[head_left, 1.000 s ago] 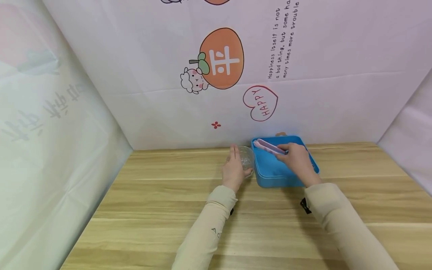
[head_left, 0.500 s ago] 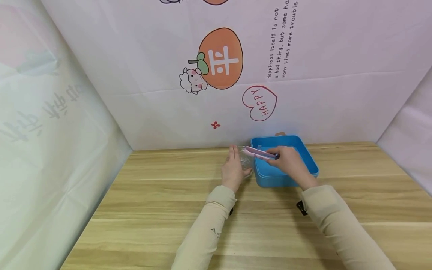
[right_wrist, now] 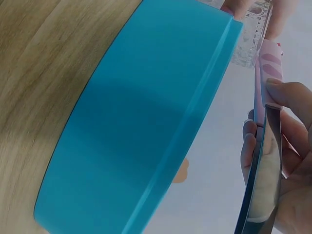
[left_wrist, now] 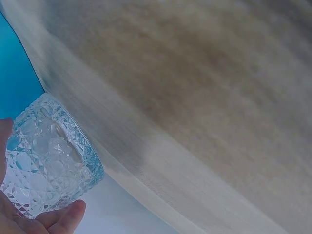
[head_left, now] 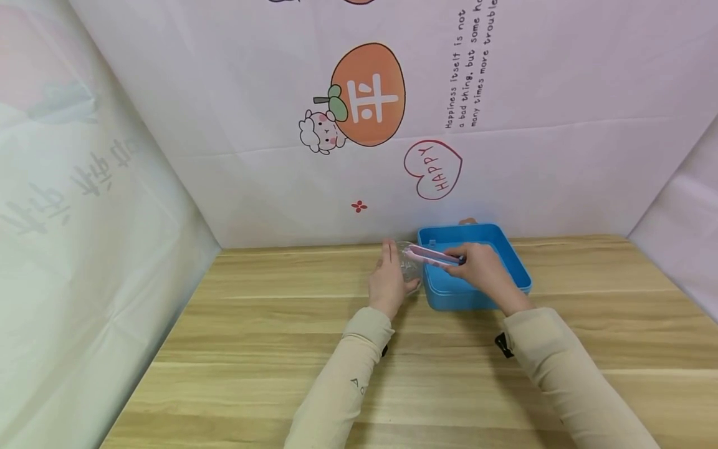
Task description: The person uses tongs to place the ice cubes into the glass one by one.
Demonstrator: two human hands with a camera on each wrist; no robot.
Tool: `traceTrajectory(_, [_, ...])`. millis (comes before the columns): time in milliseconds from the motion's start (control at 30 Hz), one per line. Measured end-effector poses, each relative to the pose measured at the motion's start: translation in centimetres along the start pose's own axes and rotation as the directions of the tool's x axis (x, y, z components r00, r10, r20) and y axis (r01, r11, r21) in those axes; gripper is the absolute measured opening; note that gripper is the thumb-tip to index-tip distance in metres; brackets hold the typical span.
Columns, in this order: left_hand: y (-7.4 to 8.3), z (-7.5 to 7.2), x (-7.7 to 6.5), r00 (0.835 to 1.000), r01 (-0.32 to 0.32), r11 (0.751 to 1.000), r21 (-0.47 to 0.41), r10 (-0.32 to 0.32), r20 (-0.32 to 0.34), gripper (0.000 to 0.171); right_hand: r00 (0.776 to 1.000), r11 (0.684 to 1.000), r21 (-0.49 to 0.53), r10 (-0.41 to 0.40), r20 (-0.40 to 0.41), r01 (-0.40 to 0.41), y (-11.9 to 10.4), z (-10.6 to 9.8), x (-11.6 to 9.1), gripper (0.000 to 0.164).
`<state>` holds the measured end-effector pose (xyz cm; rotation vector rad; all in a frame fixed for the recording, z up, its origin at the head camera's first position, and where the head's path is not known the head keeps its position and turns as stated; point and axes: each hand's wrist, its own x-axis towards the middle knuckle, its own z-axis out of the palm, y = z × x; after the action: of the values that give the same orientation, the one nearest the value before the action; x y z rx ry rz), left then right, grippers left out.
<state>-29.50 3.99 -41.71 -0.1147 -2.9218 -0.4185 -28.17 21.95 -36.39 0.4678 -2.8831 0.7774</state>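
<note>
My left hand [head_left: 387,290] holds a clear cut-glass tumbler [head_left: 412,270] at the back of the table, fingers on its left and thumb at its near side. Clear lumps show through the patterned wall of the glass [left_wrist: 41,158] in the left wrist view. My right hand [head_left: 487,272] grips a pair of tongs [head_left: 430,254] with pink ends and metal arms. Their pink ends point left and overlap the mouth of the tumbler. Below the right hand stands an open blue box [head_left: 457,301], close against the glass's right side; its wall [right_wrist: 131,102] fills much of the right wrist view.
A white printed sheet [head_left: 269,187] rises right behind the box and tumbler. Another white sheet [head_left: 112,249] borders the left side of the wood-grain table [head_left: 269,349].
My right hand has brought the tongs left, from above the blue box to the tumbler's mouth. The left hand stays on the tumbler; box and glass keep their places.
</note>
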Motion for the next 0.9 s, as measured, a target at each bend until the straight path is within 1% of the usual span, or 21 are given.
traceTrajectory(133, [0.06,0.02,0.00,1.000,0.002,1.000,-0.001,-0.002,-0.004,0.102,1.000,1.000,0.001,-0.002,-0.008,0.002,0.04,-0.04,0.03,0.036])
traceTrajectory(300, [0.08,0.07,-0.01,1.000,0.009,1.000,-0.004,-0.009,0.004,0.101,1.000,1.000,0.006,0.007,0.002,-0.008,-0.01,-0.03,0.04,0.038])
traceTrajectory(533, [0.08,0.10,0.07,1.000,0.016,1.000,0.003,-0.016,0.011,0.102,0.999,0.997,0.062,0.036,-0.004,-0.036,0.19,-0.11,-0.02,0.042])
traceTrajectory(633, [0.07,0.05,0.03,1.000,0.018,1.000,0.011,-0.018,0.010,0.102,0.998,0.996,0.072,0.060,-0.028,-0.058,0.36,-0.27,0.03,0.044])
traceTrajectory(733, [0.04,0.02,0.02,1.000,0.019,1.000,0.021,-0.019,0.004,0.102,0.993,0.994,0.067,0.096,-0.073,-0.091,0.53,-0.42,0.22,0.044])
traceTrajectory(900, [0.08,-0.06,0.00,1.000,0.024,1.000,0.017,-0.024,0.011,0.102,0.972,0.981,0.051,0.190,-0.135,-0.185,0.95,-0.36,0.79,0.047])
